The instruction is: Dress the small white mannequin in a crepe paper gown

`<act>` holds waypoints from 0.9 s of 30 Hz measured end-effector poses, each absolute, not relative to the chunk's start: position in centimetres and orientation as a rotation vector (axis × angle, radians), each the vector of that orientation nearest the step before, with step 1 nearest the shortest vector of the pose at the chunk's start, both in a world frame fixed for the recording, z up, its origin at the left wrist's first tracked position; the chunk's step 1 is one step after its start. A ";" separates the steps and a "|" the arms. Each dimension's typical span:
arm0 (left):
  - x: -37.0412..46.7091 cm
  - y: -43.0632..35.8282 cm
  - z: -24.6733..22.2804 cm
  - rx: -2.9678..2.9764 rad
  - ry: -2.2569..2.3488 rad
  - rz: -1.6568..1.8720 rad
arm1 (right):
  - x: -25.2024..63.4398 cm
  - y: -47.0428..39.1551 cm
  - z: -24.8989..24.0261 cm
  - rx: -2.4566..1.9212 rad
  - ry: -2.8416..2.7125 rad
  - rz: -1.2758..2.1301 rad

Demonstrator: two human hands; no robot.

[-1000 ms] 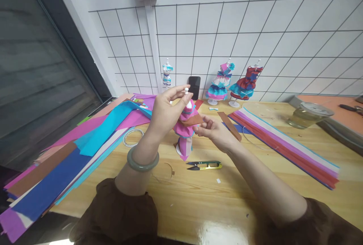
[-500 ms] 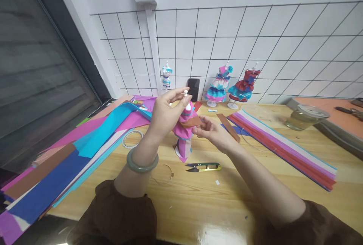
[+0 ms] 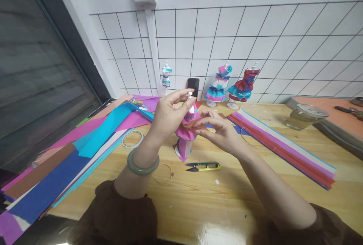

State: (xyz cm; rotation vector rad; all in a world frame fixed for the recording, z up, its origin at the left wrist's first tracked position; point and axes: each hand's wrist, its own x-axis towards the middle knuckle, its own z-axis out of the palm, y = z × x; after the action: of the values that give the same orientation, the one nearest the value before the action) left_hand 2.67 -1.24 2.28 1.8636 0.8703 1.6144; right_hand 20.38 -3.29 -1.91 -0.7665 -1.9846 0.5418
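Mannequin (image 3: 185, 133) now nearer right grip (image 3: 220, 128)

Black phone (image 3: 193, 83) upright by the gridded wall (image 3: 210, 48), clear jar (image 3: 299, 121) farther right

The desk (image 3: 195, 199) is of pale wood. On it lie thread snips (image 3: 214, 167), a white ring (image 3: 123, 139) and, at both sides, coloured strips (image 3: 286, 147); toward the back right stand two dressed mannequins (image 3: 217, 84).
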 end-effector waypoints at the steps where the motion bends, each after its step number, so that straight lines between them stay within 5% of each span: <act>1: 2.7 -1.3 2.3 1.869 0.873 1.609 | 20.3 -3.4 -1.8 -0.764 -1.980 0.546; 27: 2.7 -1.9 2.6 1.941 0.885 1.579 | 19.4 -3.4 -2.7 -0.892 -1.538 1.056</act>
State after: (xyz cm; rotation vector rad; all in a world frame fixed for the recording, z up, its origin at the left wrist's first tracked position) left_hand 2.66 -1.91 2.64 1.9407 0.8853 1.5792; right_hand 19.38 -3.38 -2.69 -0.8924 -1.5379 1.0556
